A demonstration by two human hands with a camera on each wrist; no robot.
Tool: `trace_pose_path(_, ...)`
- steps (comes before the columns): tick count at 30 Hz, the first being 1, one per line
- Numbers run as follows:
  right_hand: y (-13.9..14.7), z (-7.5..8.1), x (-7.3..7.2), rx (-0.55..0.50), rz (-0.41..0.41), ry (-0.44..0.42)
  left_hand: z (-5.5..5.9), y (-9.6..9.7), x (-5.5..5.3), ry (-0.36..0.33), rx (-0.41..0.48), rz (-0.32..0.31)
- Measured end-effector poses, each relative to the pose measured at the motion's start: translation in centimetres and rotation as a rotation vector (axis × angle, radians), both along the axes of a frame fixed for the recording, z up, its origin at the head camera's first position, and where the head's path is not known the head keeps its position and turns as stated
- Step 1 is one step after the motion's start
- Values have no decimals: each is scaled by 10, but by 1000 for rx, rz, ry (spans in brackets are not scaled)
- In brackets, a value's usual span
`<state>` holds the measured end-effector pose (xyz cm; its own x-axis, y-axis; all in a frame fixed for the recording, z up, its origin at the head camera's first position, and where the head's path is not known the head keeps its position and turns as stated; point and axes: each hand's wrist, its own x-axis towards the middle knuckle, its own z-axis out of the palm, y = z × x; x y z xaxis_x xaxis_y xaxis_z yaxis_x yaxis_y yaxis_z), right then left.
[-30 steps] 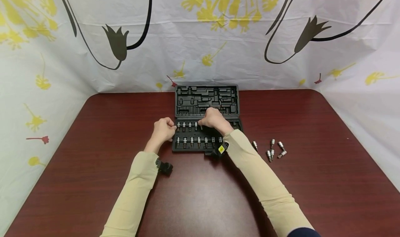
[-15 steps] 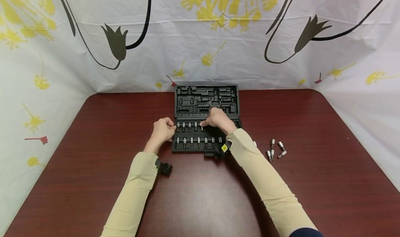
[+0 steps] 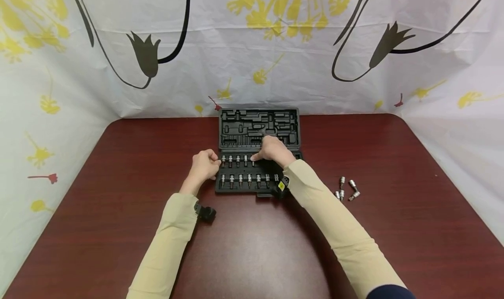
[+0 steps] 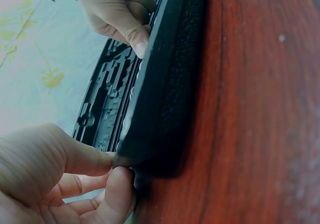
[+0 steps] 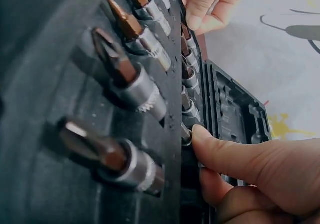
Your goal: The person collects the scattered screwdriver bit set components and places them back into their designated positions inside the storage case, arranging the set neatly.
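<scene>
An open black socket case (image 3: 244,169) lies on the table in the head view, two rows of silver bit sockets (image 5: 142,96) set in its base. My left hand (image 3: 202,165) pinches the near-left edge of the case between thumb and forefinger, as the left wrist view shows. Over the back row, my right hand (image 3: 273,151) holds a bit socket (image 5: 186,135) at its slot, thumb against the metal end and the other fingers curled. That socket is partly covered by the thumb. The right part of the back row is hidden behind the right hand.
Several loose bit sockets (image 3: 352,185) lie on the dark red table (image 3: 393,237) right of the case. The moulded lid (image 3: 260,128) stands open at the back, near a white patterned cloth (image 3: 307,80).
My right hand has shifted slightly along the back row, and the bit socket under its thumb now sits in line with its neighbours. The left hand keeps its grip on the case edge.
</scene>
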<state>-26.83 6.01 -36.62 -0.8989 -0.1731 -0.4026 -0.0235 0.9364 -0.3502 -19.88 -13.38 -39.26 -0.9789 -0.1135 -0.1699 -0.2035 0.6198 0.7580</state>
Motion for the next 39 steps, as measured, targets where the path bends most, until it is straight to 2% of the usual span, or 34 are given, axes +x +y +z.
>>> trace_pose_path(3,3,-2,0,-24,-5,9,1,2,0,3,0,-7)
trace_pose_path(6,5,-3,0,-75,-20,-18,1,3,-1,-2,5,-7)
trace_pose_path(14,19,4,6,-290,-133,-91,0,4,-1,-12,8,-1)
trace_pose_path(18,27,9,13,-335,-110,-78,1,5,-1,-16,2,4)
trace_pose_path(25,41,15,25,-373,-46,-26,1,4,1,-15,1,3)
trace_pose_path(31,53,20,33,-375,-43,12,0,3,1,-7,-4,7)
trace_pose_path(39,72,24,40,-311,-20,62,0,1,0,-12,2,-1)
